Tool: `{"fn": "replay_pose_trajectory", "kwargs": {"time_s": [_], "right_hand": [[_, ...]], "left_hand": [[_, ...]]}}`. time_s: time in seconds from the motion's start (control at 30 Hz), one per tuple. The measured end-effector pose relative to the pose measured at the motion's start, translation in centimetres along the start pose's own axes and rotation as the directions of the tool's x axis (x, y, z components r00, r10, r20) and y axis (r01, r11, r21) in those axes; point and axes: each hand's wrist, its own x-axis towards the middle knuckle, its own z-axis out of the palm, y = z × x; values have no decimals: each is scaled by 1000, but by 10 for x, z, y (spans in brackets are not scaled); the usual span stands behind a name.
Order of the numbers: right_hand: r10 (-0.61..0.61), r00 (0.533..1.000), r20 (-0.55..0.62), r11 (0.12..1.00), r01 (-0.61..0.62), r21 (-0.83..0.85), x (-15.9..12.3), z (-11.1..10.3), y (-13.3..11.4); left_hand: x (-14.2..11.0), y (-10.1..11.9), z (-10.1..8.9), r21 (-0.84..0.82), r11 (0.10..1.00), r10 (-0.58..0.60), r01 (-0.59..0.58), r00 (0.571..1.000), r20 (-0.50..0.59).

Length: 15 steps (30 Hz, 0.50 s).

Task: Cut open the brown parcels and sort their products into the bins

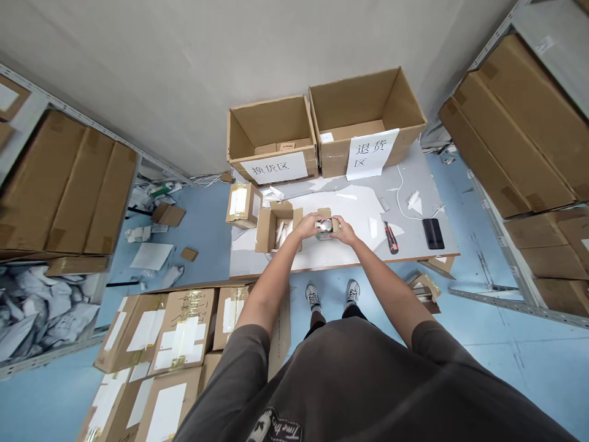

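Note:
Over the table's near edge, both of my hands are around a small open carton (pixel 324 212). A shiny silver, rounded object (pixel 326 225) shows at its top; its exact kind is too small to tell. My left hand (pixel 308 226) has its fingers closed on the left side of the carton. On the opposite side, my right hand (pixel 344 231) grips the carton by its flap and edge. Just left of my left hand stands an open cardboard box (pixel 264 231) with white paper pieces inside. A red and black utility knife (pixel 391 238) lies to the right.
Two large open cartons with handwritten paper signs, one left (pixel 271 169) and one right (pixel 338 161), stand at the table's back. A taped box (pixel 239 205) sits at left, a black phone (pixel 433 234) at right. Stacked parcels (pixel 181 325) occupy the floor; shelves of cartons flank both sides.

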Motion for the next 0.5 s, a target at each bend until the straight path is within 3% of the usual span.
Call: {"fn": "replay_pose_trajectory", "kwargs": {"time_s": [0.27,0.43,0.5], "right_hand": [[7,1000,25,1000,-7,-15,-1,-4,-10],[32,999,27,999,-31,-33,-3,-5,-15],[32,999,32,999,-31,-31,-3,-4,-16]], "left_hand": [[-4,3,-5,154,981,-120,116,992,22],[1,15,-5,305,930,-193,206,979,-70],[7,21,-3,366,899,-241,239,970,-40]]}}
